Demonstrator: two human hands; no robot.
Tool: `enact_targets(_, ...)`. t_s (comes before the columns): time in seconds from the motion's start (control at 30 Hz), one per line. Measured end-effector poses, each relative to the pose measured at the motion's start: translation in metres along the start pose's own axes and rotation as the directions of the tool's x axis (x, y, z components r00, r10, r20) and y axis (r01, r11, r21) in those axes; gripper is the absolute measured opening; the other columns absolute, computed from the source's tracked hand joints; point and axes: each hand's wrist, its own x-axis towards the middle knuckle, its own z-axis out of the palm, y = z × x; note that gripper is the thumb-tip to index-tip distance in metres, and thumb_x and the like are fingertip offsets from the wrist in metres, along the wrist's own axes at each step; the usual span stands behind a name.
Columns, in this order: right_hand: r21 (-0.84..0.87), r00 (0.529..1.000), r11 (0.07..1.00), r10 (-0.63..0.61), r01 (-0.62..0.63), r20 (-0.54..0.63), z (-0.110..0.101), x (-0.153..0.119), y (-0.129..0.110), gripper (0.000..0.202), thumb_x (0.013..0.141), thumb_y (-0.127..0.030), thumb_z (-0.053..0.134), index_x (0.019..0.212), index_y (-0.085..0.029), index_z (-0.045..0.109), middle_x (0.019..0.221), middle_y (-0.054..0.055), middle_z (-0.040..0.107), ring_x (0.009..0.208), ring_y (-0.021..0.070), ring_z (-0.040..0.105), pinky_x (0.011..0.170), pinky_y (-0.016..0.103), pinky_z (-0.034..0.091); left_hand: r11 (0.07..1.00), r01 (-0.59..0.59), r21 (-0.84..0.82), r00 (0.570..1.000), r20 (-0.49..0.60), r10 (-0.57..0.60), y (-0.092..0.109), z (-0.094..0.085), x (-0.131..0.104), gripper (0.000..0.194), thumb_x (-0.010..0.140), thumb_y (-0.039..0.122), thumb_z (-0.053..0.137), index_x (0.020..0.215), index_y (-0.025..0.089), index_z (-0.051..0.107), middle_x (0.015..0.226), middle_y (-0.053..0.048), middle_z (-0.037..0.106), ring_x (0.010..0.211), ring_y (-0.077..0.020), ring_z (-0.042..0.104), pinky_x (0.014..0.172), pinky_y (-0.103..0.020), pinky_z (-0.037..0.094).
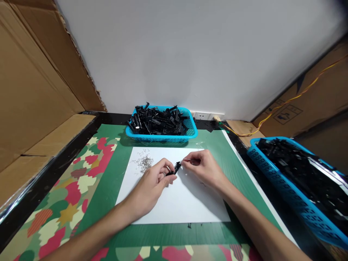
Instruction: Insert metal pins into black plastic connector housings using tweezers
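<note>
Small blk plastic part (177, 167) over the white paper (174, 206), gripped in your L hand's (151, 184) fingers; your R hand (205, 166) pinches a thin item (187, 159), too small to ID, at the part's 1 o'clock end. Best brace the part w/ L, keep R moves small. Metal bits (145, 164) at 9 o'clock; blue basket (161, 138), 11; another basket (293, 195), approx. 3.

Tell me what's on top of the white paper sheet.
Metallic pieces lie piled toward its far left corner, with a few bits beside the right hand. The left hand holds a black plastic part above the sheet; whatever the hands and forearms cover is hidden.
</note>
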Motion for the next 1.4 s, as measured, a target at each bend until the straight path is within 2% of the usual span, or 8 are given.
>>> enact_targets(0.33, -0.156, 0.998, 0.987, -0.042, 0.035, -0.045, 0.006, -0.004, -0.006, 0.015, 0.086, -0.022, 0.070, 0.076, -0.018, 0.080, 0.070, 0.004, 0.074, 0.066, 0.0183, 0.063, 0.063, 0.030, 0.044, 0.999, -0.016, 0.043, 1.000, 0.000, 0.016, 0.000, 0.000, -0.001, 0.010, 0.102, 0.033, 0.060, 0.105, 0.023, 0.060, 0.086, -0.001, 0.063, 0.086, -0.0194, 0.062, 0.077, -0.031, 0.046)
enact_targets(0.67, -0.128, 0.999, 0.991, -0.034, 0.030, -0.036, 0.011, -0.005, -0.010, 0.019, 0.084, -0.016, 0.067, 0.069, -0.018, 0.078, 0.063, 0.002, 0.071, 0.061, 0.0167, 0.059, 0.059, 0.029, 0.039, 0.991, -0.012, 0.133, 1.000, -0.019, 0.015, -0.002, -0.001, -0.002, 0.005, 0.101, 0.029, 0.058, 0.099, 0.024, 0.057, 0.082, -0.001, 0.063, 0.081, -0.0199, 0.061, 0.076, -0.032, 0.047)
enact_targets(0.87, -0.116, 0.989, 0.990, -0.064, 0.079, 0.130, -0.014, -0.003, -0.013, 0.025, 0.095, -0.029, 0.066, 0.079, -0.018, 0.081, 0.076, 0.005, 0.077, 0.068, 0.0194, 0.063, 0.061, 0.030, 0.043, 0.993, -0.027, 0.117, 0.999, -0.015, 0.029, -0.002, -0.001, -0.001, 0.006, 0.100, 0.029, 0.059, 0.099, 0.023, 0.057, 0.084, -0.001, 0.063, 0.083, -0.0203, 0.062, 0.076, -0.032, 0.047)
enact_targets(1.0, -0.171, 0.995, 0.981, -0.077, 0.087, 0.062, -0.028, -0.004, -0.016, 0.031, 0.102, -0.035, 0.059, 0.090, -0.019, 0.083, 0.085, 0.006, 0.079, 0.073, 0.0212, 0.065, 0.063, 0.031, 0.044, 0.995, -0.035, 0.097, 0.999, -0.014, 0.037, -0.003, -0.002, 0.000, 0.007, 0.101, 0.030, 0.059, 0.098, 0.024, 0.057, 0.085, -0.001, 0.063, 0.082, -0.0193, 0.061, 0.075, -0.031, 0.046)
enact_targets(1.1, -0.082, 0.993, 0.990, -0.115, 0.113, -0.025, -0.024, -0.005, -0.017, 0.033, 0.105, -0.041, 0.057, 0.100, -0.021, 0.083, 0.098, 0.008, 0.081, 0.086, 0.0246, 0.071, 0.074, 0.034, 0.052, 0.994, -0.039, 0.103, 0.999, -0.016, 0.041, -0.002, -0.002, 0.000, 0.007, 0.101, 0.030, 0.058, 0.098, 0.024, 0.057, 0.082, 0.000, 0.062, 0.080, -0.0187, 0.059, 0.074, -0.030, 0.044)
enact_targets(1.17, 0.059, 0.991, 0.991, -0.119, 0.123, -0.061, -0.016, -0.005, -0.015, 0.034, 0.104, -0.047, 0.060, 0.100, -0.021, 0.082, 0.101, 0.010, 0.081, 0.092, 0.0261, 0.073, 0.082, 0.037, 0.056, 0.994, -0.048, 0.103, 0.999, -0.017, 0.050, -0.002, -0.002, 0.000, 0.007, 0.101, 0.029, 0.058, 0.098, 0.024, 0.056, 0.081, 0.001, 0.061, 0.079, -0.0184, 0.058, 0.073, -0.030, 0.043)
enact_targets(1.3, 0.391, 0.996, 0.919, -0.023, 0.057, -0.090, 0.003, -0.003, -0.012, 0.040, 0.099, -0.055, 0.067, 0.100, -0.017, 0.080, 0.101, 0.012, 0.081, 0.097, 0.0264, 0.076, 0.092, 0.042, 0.062, 0.994, -0.058, 0.096, 0.998, -0.013, 0.060, 0.000, -0.002, 0.000, 0.006, 0.101, 0.027, 0.058, 0.098, 0.023, 0.056, 0.083, 0.000, 0.060, 0.079, -0.0186, 0.056, 0.072, -0.030, 0.041)
enact_targets(1.4, 0.477, 0.996, 0.879, 0.036, 0.008, -0.084, 0.009, -0.003, -0.012, 0.042, 0.097, -0.058, 0.069, 0.098, -0.017, 0.078, 0.101, 0.013, 0.080, 0.098, 0.0261, 0.077, 0.093, 0.043, 0.064, 0.993, -0.054, 0.105, 0.998, -0.003, 0.055, 0.001, -0.002, 0.000, 0.005, 0.100, 0.026, 0.058, 0.097, 0.023, 0.055, 0.082, 0.001, 0.060, 0.079, -0.0180, 0.056, 0.072, -0.030, 0.041)
